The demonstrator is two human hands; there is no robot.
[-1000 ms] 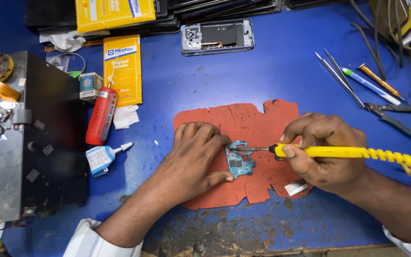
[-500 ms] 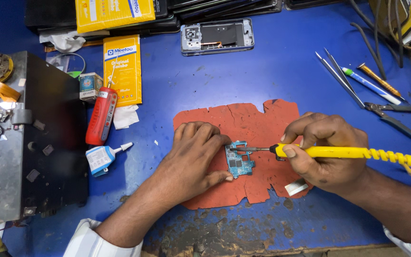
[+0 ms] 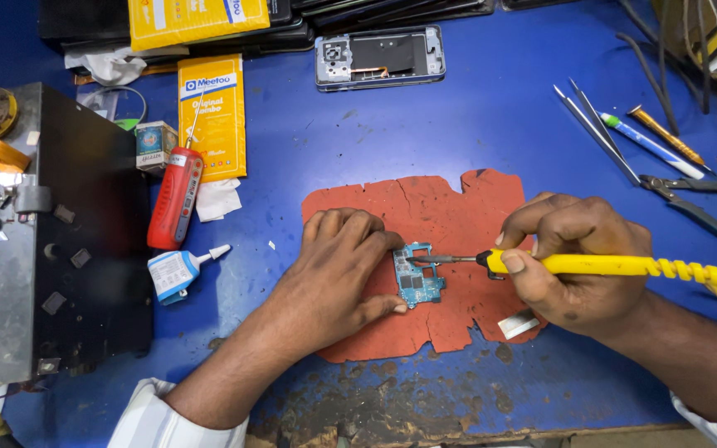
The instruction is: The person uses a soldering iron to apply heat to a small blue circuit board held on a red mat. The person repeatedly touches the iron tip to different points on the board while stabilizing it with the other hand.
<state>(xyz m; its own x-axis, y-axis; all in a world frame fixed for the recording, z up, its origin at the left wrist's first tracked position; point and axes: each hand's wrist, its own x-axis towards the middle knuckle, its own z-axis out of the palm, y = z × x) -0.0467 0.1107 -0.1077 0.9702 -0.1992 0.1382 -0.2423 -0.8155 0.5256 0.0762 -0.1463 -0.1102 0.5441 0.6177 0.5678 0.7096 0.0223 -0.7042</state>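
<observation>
A small blue circuit board (image 3: pixel 419 280) lies on a worn red mat (image 3: pixel 425 207) on the blue bench. My left hand (image 3: pixel 335 274) lies flat on the mat, its fingertips and thumb pinning the board's left edge. My right hand (image 3: pixel 576 261) grips a yellow soldering iron (image 3: pixel 624 265) like a pen. The iron's metal tip touches the upper part of the board. A coiled yellow cord runs off to the right.
A black and metal box (image 3: pixel 60 241) stands at the left edge. Beside it lie a red tool (image 3: pixel 176 199), a small glue bottle (image 3: pixel 178 270) and a yellow packet (image 3: pixel 213 116). An opened phone frame (image 3: pixel 379 56) sits at the back. Tweezers (image 3: pixel 599 129) and pliers (image 3: pixel 690 199) lie at the right.
</observation>
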